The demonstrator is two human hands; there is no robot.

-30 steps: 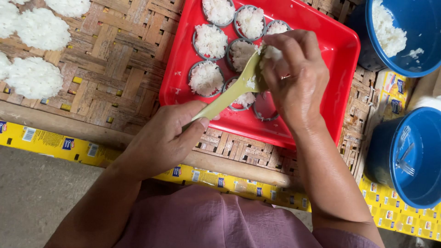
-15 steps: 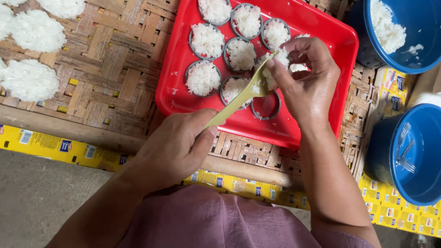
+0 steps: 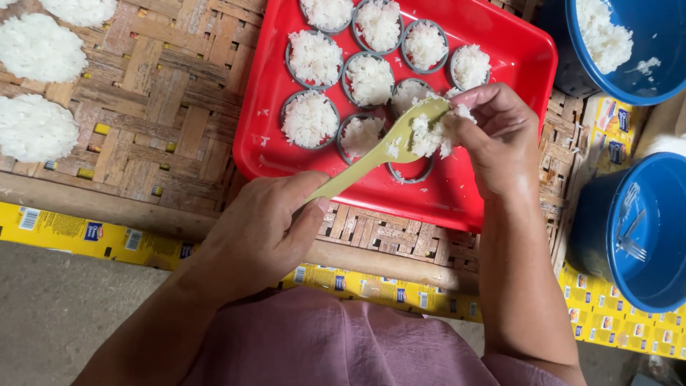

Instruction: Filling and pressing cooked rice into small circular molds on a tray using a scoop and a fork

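Head view, looking down. The likeliest mishap, as a judgement, is loose grains dropping from the clump of rice [image 3: 436, 132] onto the bare floor of the red tray [image 3: 457, 193] rather than into the empty ring [image 3: 411, 170] just below it: the clump clings partly to the spoon [image 3: 379, 150] and partly to fingertips, so a sticky pull could split it, and scattered grains already lie on the tray. A tilt of the spoon's bowl could also shed rice onto the neighbouring filled rings [image 3: 311, 118]. The left hand [image 3: 261, 232] is closed around the spoon's handle, thumb pressed on top, and rests over the near edge of the woven mat [image 3: 143, 93]. The right hand [image 3: 493, 139] has its fingers curled and drawn together, pinching the rice at the spoon's bowl; whether the palm holds more rice cannot be told. The clump hangs above the tray, between the two hands. White rice patties [image 3: 36, 129] lie on the mat at far left; a blue bowl [image 3: 622, 43] with rice stands at upper right, and a second blue bowl [image 3: 636, 229] below it.
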